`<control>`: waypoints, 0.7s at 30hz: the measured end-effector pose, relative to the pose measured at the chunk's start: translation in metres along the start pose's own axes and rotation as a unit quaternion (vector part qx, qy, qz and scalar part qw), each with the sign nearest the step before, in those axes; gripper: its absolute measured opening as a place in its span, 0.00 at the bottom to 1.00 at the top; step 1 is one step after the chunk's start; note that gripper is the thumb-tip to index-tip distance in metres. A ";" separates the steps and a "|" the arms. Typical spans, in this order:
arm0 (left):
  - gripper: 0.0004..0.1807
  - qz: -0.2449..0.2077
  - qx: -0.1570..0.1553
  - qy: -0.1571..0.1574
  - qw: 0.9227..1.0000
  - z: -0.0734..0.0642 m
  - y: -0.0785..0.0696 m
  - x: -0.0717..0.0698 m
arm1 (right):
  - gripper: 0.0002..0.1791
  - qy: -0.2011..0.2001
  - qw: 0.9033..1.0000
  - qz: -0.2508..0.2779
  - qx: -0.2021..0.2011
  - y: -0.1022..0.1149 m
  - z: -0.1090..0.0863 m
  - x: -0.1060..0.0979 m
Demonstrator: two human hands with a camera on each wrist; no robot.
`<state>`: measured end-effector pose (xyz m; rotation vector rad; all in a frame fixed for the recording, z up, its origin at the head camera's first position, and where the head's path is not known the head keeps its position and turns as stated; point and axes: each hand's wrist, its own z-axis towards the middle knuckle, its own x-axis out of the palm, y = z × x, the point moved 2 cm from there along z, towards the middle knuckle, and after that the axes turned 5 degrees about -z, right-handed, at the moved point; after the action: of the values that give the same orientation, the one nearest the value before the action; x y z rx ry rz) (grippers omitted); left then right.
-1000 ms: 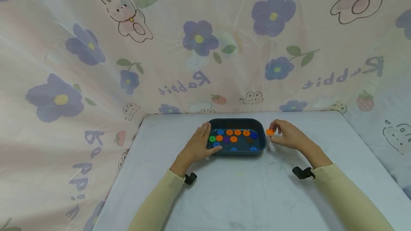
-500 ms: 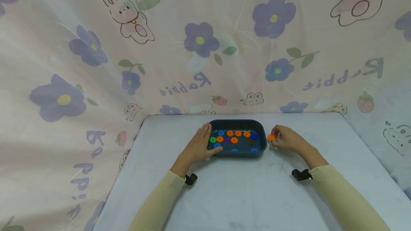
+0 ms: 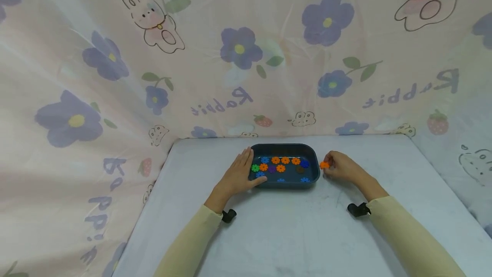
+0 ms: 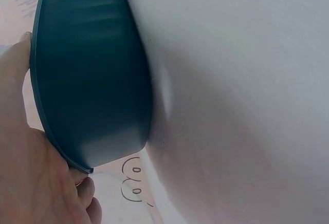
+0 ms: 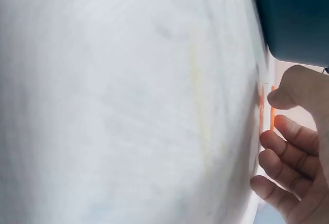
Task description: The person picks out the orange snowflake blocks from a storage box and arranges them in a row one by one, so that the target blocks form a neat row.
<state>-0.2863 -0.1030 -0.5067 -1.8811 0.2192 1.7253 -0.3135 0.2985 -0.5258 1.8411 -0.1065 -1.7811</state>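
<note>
A dark blue-green rectangular tray [image 3: 284,185] stands near the table's back, holding several flower-shaped plastic discs. Orange ones, such as this orange disc [image 3: 281,168], lie among blue, green, purple and brown ones. My left hand [image 3: 235,176] rests along the tray's left end, fingers straight, thumb over the front rim. In the left wrist view it touches the tray wall [image 4: 95,80]. Just right of the tray, my right hand [image 3: 342,166] pinches an orange flower disc [image 3: 324,165] between thumb and index finger. In the right wrist view a second orange edge [image 5: 261,108] shows close to the table; I cannot tell what it is.
The table [image 3: 284,234] has a white cover. Behind and beside it hangs a pale curtain [image 3: 276,97] printed with rabbits and purple flowers. Black wrist cameras, such as the right black camera [image 3: 358,209], sit at both cuffs.
My right hand has come down slightly with the orange disc toward the table beside the tray, and the disc has tilted flatter. The left hand stays on the tray.
</note>
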 end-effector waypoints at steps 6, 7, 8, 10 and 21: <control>0.63 -0.006 0.000 -0.003 1.000 0.000 0.002 0.000 | 0.15 -0.002 1.000 -0.005 -0.006 0.001 0.000 0.001; 0.63 -0.006 0.000 -0.004 1.000 0.000 0.002 0.001 | 0.15 -0.004 1.000 -0.005 -0.008 0.001 0.000 0.001; 0.63 -0.005 0.000 -0.004 1.000 0.000 0.002 0.001 | 0.15 -0.006 1.000 -0.005 -0.010 0.001 0.000 0.001; 0.64 -0.009 -0.003 -0.005 1.000 0.000 0.002 0.001 | 0.14 -0.006 1.000 -0.007 -0.014 0.001 -0.001 0.001; 0.65 -0.012 -0.011 0.004 1.000 0.000 0.003 0.004 | 0.14 -0.009 1.000 -0.019 -0.017 0.005 -0.003 -0.002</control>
<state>-0.2869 -0.1042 -0.5113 -1.8982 0.1815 1.7121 -0.3091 0.2961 -0.5223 1.8154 -0.0466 -1.8139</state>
